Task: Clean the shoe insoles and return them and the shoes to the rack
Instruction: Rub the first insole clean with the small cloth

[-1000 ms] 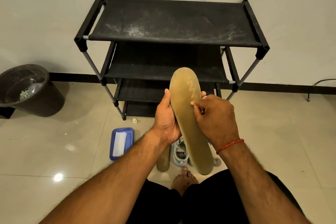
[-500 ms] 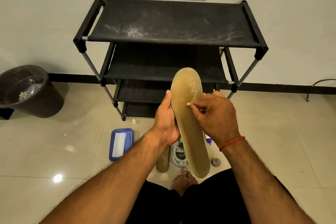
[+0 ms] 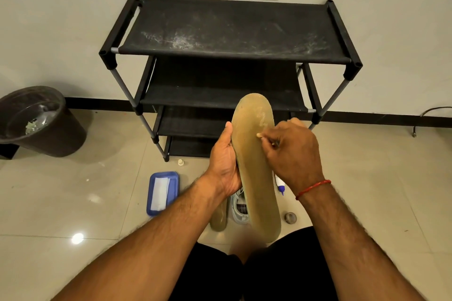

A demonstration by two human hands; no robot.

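Holding the insole [image 3: 256,178], left hand [image 3: 223,164] grips one edge, right hand [image 3: 296,151] pinches the other.

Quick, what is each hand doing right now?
Left hand: grips the insole by its edge.
Right hand: pinches a thin stick, tip on the insole.

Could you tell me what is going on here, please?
A person is cleaning a shoe insole. The left hand grips the tan insole by its edge, held up in front of the black shoe rack. The right hand pinches a small pale item against the insole's surface; I cannot tell what that item is. A second insole and a pale sneaker lie on the floor below, and no shoe shows on the rack.
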